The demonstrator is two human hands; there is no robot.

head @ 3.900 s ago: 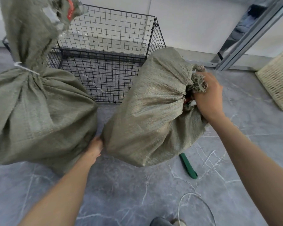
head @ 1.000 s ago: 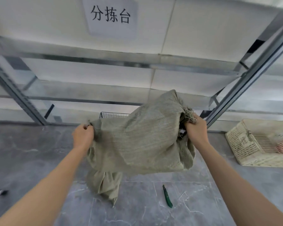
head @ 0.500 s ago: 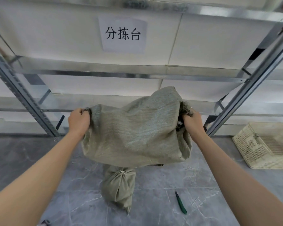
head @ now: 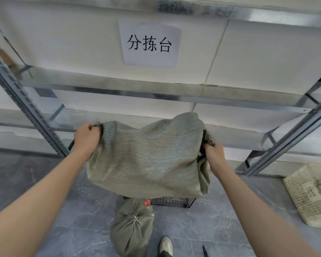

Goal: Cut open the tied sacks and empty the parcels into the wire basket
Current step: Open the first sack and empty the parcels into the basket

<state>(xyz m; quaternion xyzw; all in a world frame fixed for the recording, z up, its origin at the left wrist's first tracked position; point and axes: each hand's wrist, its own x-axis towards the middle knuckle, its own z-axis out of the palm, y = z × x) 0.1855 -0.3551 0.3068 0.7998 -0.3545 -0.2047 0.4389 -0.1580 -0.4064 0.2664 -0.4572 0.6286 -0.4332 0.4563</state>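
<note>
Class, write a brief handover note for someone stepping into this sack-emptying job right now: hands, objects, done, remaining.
Left hand grips one corner of the lifted sack; right hand grips its frayed mouth end.
The sack hangs over the wire basket, mostly hiding it.
No parcels visible; whether any have fallen cannot be told.
Left: empty this sack, then cut the tied sack on the floor; the cutter lies by the shoe.

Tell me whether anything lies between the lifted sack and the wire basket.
Nothing visible does. The left hand and right hand hold the lifted sack above the wire basket; the tied sack stands on the floor at its near side.
</note>
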